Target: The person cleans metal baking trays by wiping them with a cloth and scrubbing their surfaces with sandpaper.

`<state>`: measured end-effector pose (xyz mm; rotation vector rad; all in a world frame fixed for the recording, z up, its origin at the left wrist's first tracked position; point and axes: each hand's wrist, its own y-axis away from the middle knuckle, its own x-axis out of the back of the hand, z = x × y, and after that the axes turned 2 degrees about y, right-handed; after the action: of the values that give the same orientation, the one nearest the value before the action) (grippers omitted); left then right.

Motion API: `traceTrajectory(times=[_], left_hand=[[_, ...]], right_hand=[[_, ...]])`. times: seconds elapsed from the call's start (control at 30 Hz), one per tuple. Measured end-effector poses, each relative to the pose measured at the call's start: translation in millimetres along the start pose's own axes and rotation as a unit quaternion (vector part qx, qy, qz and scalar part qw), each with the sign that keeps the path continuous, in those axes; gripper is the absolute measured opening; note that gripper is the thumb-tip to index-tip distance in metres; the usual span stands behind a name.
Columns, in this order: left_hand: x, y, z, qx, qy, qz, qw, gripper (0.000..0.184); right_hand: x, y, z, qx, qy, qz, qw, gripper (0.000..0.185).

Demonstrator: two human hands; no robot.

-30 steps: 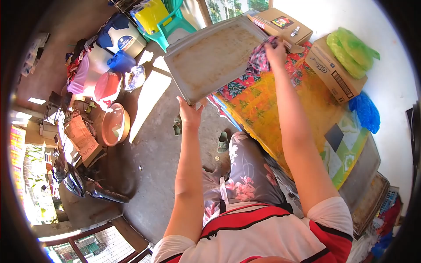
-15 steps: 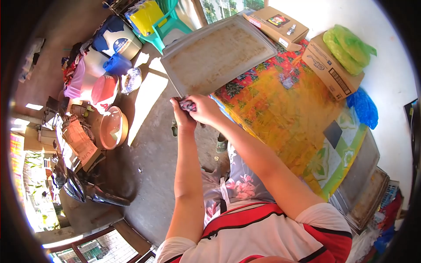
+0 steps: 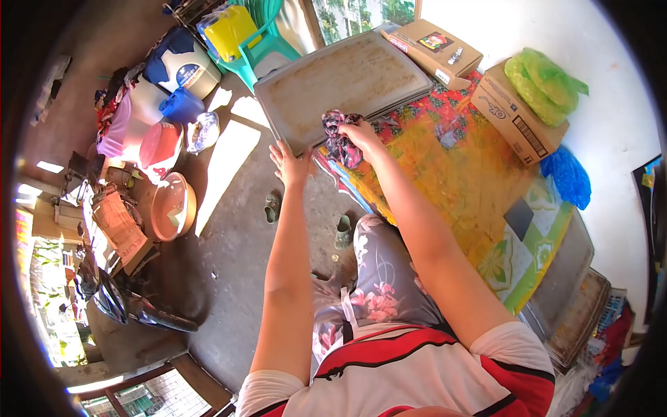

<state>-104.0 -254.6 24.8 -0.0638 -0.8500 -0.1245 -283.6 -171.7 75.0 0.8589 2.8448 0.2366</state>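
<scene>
Right hand [image 3: 360, 135]: closed, gripping a bunched cloth [image 3: 338, 137] between thumb and fingers. The cloth is dark with a pink and white pattern. It overlaps the near long edge of the tray [image 3: 347, 73] in view, beside the near left corner; whether it presses on the tray cannot be determined.

Left hand [image 3: 290, 165]: open, fingers spread, at the near left corner of the tray. The fingertips reach the corner; the exact contact is not clear. The left hand holds no separate item.

The tray lies with its brown-stained face up at the far end of the tabletop [image 3: 438, 201]. Its left end projects past the tabletop edge, above the floor [image 3: 236, 278]. The tabletop carries a red, orange and yellow patterned cover.

A flat carton [image 3: 434, 52] is just beside the right end of the tray. Nearer, a second carton [image 3: 517, 115] stands on the tabletop with a green bag [image 3: 545, 83] on top. A blue bag [image 3: 566, 177] is next to this carton, by the wall. A dark square [image 3: 518, 219] lies on the cover.

Left of the tray stands a green chair [image 3: 267, 52]. Two sandals, left [image 3: 272, 207] and right [image 3: 342, 233], are on the floor.
</scene>
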Motion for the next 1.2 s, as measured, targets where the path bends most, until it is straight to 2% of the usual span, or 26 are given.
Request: traceTrajectory(times=[0.1, 0.2, 0.3, 0.33, 0.37, 0.4, 0.43, 0.5, 0.53, 0.57, 0.63, 0.67, 0.73, 0.8, 0.83, 0.9, 0.93, 0.97, 1.0, 1.03, 1.07, 1.1, 1.17, 1.2], left_hand=[[7, -18, 3, -0.031, 0.01, -0.04, 0.999, 0.106], [8, -12, 4, -0.016, 0.004, -0.044, 0.999, 0.104], [-8, 7, -5, 0.008, 0.071, 0.069, 0.995, 0.102], [-19, 12, -10, 0.0, 0.128, 0.114, 0.985, 0.097], [-22, 26, -5, 0.003, 0.285, 0.071, 0.956, 0.092], [-23, 48, 7, 0.008, 0.434, 0.025, 0.9, 0.088], [-21, 70, 20, 0.015, 0.571, -0.024, 0.82, 0.084], [-6, 116, 51, 0.085, 0.733, -0.216, 0.64, 0.072], [4, 148, 72, 0.082, 0.776, -0.264, 0.566, 0.064], [20, 179, 95, 0.055, 0.704, -0.276, 0.652, 0.071], [20, 217, 100, 0.011, 0.645, -0.349, 0.68, 0.075], [26, 224, 95, -0.02, 0.638, -0.41, 0.652, 0.073], [26, 229, 105, -0.178, 0.5, -0.322, 0.784, 0.067], [23, 234, 119, -0.328, 0.338, -0.206, 0.858, 0.062], [21, 233, 125, -0.397, 0.251, -0.139, 0.872, 0.06], [-17, 204, 94, -0.539, 0.178, -0.009, 0.823, 0.06], [-32, 199, 80, -0.522, 0.051, 0.035, 0.851, 0.064], [-36, 210, 88, -0.385, 0.084, -0.006, 0.919, 0.068], [-35, 209, 95, -0.308, 0.25, -0.12, 0.91, 0.069], [-37, 210, 103, -0.212, 0.4, -0.231, 0.861, 0.071], [-32, 222, 126, -0.011, 0.583, -0.317, 0.748, 0.068], [-21, 237, 149, 0.036, 0.664, -0.376, 0.646, 0.059], [-46, 231, 154, 0.039, 0.615, -0.491, 0.616, 0.054], [-49, 238, 169, -0.013, 0.613, -0.449, 0.65, 0.043]], right_hand=[[1, -10, 0, -0.027, 0.03, -0.009, 0.999, 0.02], [4, 15, -18, -0.018, 0.033, -0.009, 0.999, 0.026], [4, 37, -1, 0.02, -0.027, 0.018, 0.999, 0.042], [2, 54, 2, 0.058, -0.014, 0.027, 0.998, 0.046], [-1, 73, 6, 0.095, 0.001, 0.037, 0.995, 0.05], [-9, 90, 18, 0.161, 0.043, 0.039, 0.985, 0.05], [-19, 106, 30, 0.226, 0.086, 0.043, 0.969, 0.05], [-41, 135, 41, 0.3, -0.089, 0.058, 0.948, 0.047], [-20, 138, 38, 0.366, 0.081, 0.132, 0.918, 0.045], [-5, 141, 23, 0.319, 0.034, 0.154, 0.934, 0.039], [36, 126, 29, 0.234, 0.111, 0.287, 0.922, 0.029], [55, 123, 23, 0.208, -0.005, 0.263, 0.942, 0.026], [85, 125, 5, 0.161, -0.238, 0.2, 0.937, 0.02], [84, 145, 1, 0.129, -0.249, 0.152, 0.948, 0.022], [80, 155, -1, 0.113, -0.254, 0.127, 0.952, 0.023], [69, 184, -6, 0.116, -0.199, 0.117, 0.966, 0.023], [74, 189, -7, 0.135, -0.182, 0.137, 0.964, 0.025], [97, 194, -10, 0.14, -0.162, 0.164, 0.963, 0.027], [107, 196, -9, 0.132, -0.143, 0.178, 0.965, 0.029], [115, 198, -7, 0.123, -0.126, 0.193, 0.965, 0.031], [120, 198, -4, 0.164, -0.057, 0.199, 0.964, 0.034], [129, 207, -9, 0.218, 0.059, 0.147, 0.963, 0.042], [124, 218, -3, 0.274, 0.176, 0.187, 0.927, 0.053], [135, 225, 1, 0.266, 0.218, 0.196, 0.918, 0.054]])
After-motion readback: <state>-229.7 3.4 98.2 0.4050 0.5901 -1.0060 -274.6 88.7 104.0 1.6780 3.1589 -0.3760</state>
